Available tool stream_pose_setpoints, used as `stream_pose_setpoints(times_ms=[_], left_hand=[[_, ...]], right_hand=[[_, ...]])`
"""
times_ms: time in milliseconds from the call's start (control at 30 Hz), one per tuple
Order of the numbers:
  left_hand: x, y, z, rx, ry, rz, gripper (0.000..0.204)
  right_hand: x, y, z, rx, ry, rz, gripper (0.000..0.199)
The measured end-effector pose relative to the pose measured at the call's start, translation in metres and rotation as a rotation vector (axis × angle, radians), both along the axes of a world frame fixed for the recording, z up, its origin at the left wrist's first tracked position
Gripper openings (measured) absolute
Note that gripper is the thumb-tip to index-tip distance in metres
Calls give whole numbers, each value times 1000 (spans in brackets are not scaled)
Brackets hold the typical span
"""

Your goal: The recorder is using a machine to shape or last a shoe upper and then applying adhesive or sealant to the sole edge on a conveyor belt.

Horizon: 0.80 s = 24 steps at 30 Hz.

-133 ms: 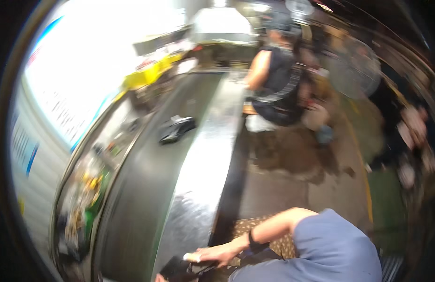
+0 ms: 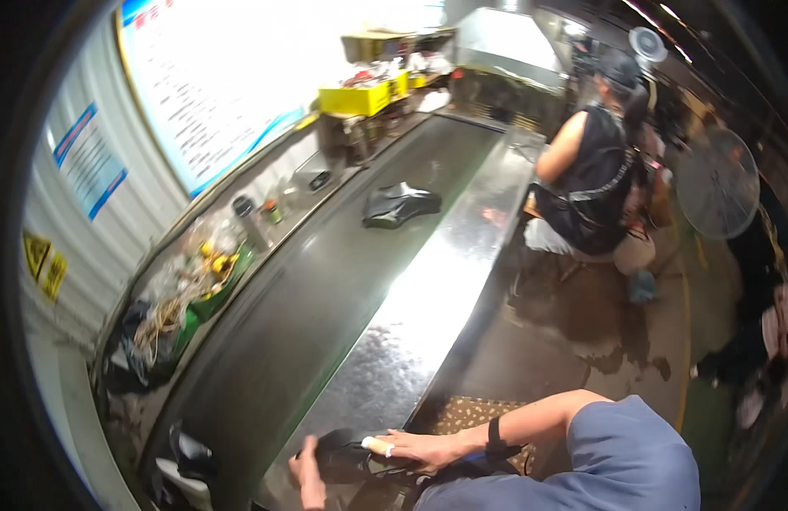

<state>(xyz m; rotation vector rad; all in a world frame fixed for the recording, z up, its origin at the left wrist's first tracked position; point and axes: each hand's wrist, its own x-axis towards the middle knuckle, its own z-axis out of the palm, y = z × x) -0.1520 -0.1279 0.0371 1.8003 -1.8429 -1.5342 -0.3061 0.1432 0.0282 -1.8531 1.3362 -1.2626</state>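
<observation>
Down at the lower edge, both hands meet on a dark, floppy black piece [image 2: 347, 456] that lies on the near end of the long shiny steel desk [image 2: 428, 307]. The right hand [image 2: 415, 449], wearing a pale wrap on one finger and a black band at the wrist, lies flat across the top of the piece, fingers stretched out and pressing rather than curled round it. The left hand [image 2: 309, 477] sits at the piece's near left edge with its fingers bent against it; whether they pinch the material cannot be told.

Beside the steel strip runs a wide dark conveyor belt [image 2: 275, 341], and further up it lies a second black crumpled piece [image 2: 400, 204], well apart from the hands. Left of the belt, a side ledge carries a green tray with tangled yellow and pale bits [image 2: 198, 289] and a small dark cylindrical container [image 2: 243, 209]. A yellow box [image 2: 356, 100] stands on a rack at the far end. A second person in a black sleeveless top [image 2: 594, 183] sits at the desk's far right side, with a round standing fan [image 2: 716, 196] behind.
</observation>
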Motion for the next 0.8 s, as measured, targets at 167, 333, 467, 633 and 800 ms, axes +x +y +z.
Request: stream_pose_setpoints(times_ms=[167,333,467,633,800], left_hand=[[14,52,-33,-425,-220,108,62],[21,52,-67,-518,-239,143,45],[31,48,-52,-335,22,377,35],[97,70,9,-429,150,573,31],[175,139,71,-455,105,722,30]], right_hand=[[3,35,-32,159,-73,116,98],[-3,33,-38,175,-65,139,94],[-9,21,-23,183,-36,154,85],[-3,-27,46,518,-698,409,93],[60,-101,109,1253,-227,579,102]])
